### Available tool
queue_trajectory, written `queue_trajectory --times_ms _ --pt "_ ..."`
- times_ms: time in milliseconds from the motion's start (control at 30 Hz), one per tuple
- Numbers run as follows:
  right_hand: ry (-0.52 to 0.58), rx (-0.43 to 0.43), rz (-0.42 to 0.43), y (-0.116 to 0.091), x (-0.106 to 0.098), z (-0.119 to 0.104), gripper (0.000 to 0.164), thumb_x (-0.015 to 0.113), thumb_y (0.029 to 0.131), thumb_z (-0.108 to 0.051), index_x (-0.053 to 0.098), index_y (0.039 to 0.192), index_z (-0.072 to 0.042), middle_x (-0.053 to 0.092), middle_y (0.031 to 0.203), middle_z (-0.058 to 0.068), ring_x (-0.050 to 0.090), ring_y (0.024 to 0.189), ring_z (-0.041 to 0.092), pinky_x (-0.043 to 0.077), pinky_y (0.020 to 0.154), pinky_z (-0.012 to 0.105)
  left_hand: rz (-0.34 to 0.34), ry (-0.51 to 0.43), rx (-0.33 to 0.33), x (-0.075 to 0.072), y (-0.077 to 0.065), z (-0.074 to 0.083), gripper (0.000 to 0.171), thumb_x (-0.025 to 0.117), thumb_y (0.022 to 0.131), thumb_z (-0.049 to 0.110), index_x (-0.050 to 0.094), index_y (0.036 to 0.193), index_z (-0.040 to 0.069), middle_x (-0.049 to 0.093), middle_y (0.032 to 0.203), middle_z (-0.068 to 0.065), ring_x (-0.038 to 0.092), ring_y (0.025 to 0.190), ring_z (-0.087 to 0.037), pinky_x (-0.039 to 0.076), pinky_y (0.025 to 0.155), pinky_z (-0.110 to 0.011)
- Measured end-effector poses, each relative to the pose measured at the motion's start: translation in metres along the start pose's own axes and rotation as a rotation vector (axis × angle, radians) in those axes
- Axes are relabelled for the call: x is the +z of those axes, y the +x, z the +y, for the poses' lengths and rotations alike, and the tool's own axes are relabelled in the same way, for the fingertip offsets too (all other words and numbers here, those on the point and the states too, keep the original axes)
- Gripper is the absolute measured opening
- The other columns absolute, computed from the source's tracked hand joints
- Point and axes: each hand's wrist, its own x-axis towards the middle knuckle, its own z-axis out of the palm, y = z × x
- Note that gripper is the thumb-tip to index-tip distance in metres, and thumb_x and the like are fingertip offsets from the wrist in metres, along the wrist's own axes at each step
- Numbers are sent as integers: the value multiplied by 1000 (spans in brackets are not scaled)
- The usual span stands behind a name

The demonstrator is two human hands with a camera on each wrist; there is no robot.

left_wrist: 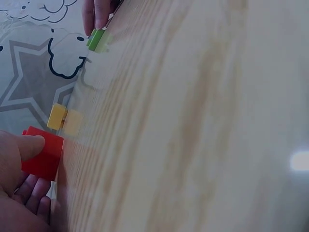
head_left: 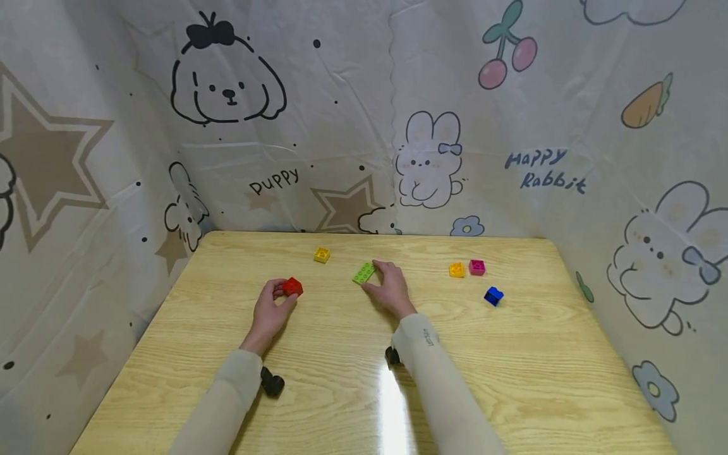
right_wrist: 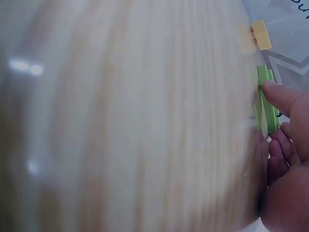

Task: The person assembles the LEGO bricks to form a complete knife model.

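On the left of the table, my left hand (head_left: 272, 311) grips a red building brick (head_left: 292, 287) between thumb and fingers. The left wrist view shows the thumb on one face of the red brick (left_wrist: 44, 153). Near the table's middle, my right hand (head_left: 391, 289) pinches a flat lime-green building brick (head_left: 364, 273) with rows of studs. In the right wrist view the thumb lies on the green brick (right_wrist: 267, 99) and the other fingers are curled at its near end. A yellow brick (head_left: 321, 254) lies behind and between the two hands.
At the right of the wooden table (head_left: 341, 392) lie an orange-yellow brick (head_left: 457, 270), a magenta brick (head_left: 477, 267) and a tilted blue brick (head_left: 493, 296). A printed curtain (head_left: 341, 126) hangs behind the table and along both sides.
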Motion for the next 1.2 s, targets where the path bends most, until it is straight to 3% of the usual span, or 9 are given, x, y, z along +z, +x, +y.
queue_trajectory --times_ms 367,667,800,933,1033,1200 --pt "1 -15 4 0 -1 1 68 76 96 -26 47 154 -6 51 152 15 46 139 33 37 122 47 6 29 2 0 0 1 46 66 102 11 48 142 -2 55 135 -25 52 126 -39 40 113 -52" --pt "12 -9 -6 -2 -2 0 68 76 96 -25 46 154 -7 50 154 16 45 141 34 35 123 47 -4 -8 -12 -2 -6 5 42 66 102 9 51 139 -1 56 136 -25 53 126 -38 41 112 -52" --pt "15 -16 -3 -4 -3 0 67 76 96 -23 46 154 -6 51 153 17 45 141 35 35 123 48 -54 17 18 -2 -12 9 41 66 103 12 52 139 0 57 135 -23 55 126 -37 41 115 -54" --pt "4 -18 -12 -3 -3 1 67 75 96 -24 46 154 -6 50 153 17 45 142 35 35 123 47 -125 45 88 3 -24 15 41 68 101 10 54 137 0 60 135 -21 57 127 -37 40 116 -57" --pt "3 -17 -23 -3 -3 1 67 74 97 -24 45 155 -6 49 154 17 44 143 35 34 124 47 -178 68 135 9 -37 21 40 71 99 11 57 135 2 63 132 -18 58 125 -35 41 115 -59" --pt "2 -13 -33 -2 -6 0 69 75 97 -24 44 156 -8 48 155 16 44 143 35 33 124 48 -280 84 159 20 -61 34 38 73 98 14 60 134 10 65 129 -7 59 126 -29 41 116 -56"
